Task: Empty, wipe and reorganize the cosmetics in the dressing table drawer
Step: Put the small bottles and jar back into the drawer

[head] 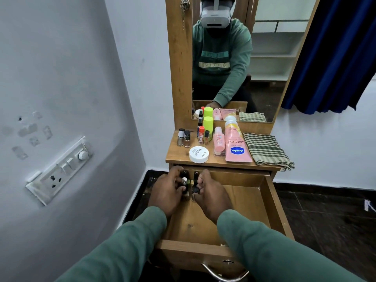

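Since both hands are working the same cluster, the geometry there decides the next move. Nearest: the drawer (271, 206) is pulled well out, metal handle (224, 273) at the bottom edge, and the wood floor that shows is bare. The left hand (166, 192) and right hand (212, 195) meet at the drawer's far-left corner, with the small dark bottles (195, 177) directly between them. The bottles stand upright, long axis vertical, caps up, packed touching or nearly so. The left hand's fingers curl round the left side of the group. The right hand pinches a dark-capped bottle on the right side of it. Neither hand is nearer; both are in contact, so no reach is left. The group sits just beside the drawer's left wall and close under the front lip of the worktop (176, 152). Judgement: a lift needs a short pull toward the person first, or the caps clip that lip. Can't tell whether these are the last ones out or the first ones back in. Farther back, the worktop holds two nail polish bottles (183, 137), a white jar (199, 154), a pink bottle (219, 141), a pink tube (237, 146), a green-capped can (208, 124) and a folded checked cloth (266, 149) at its right end. Behind it all is the mirror (268, 58).
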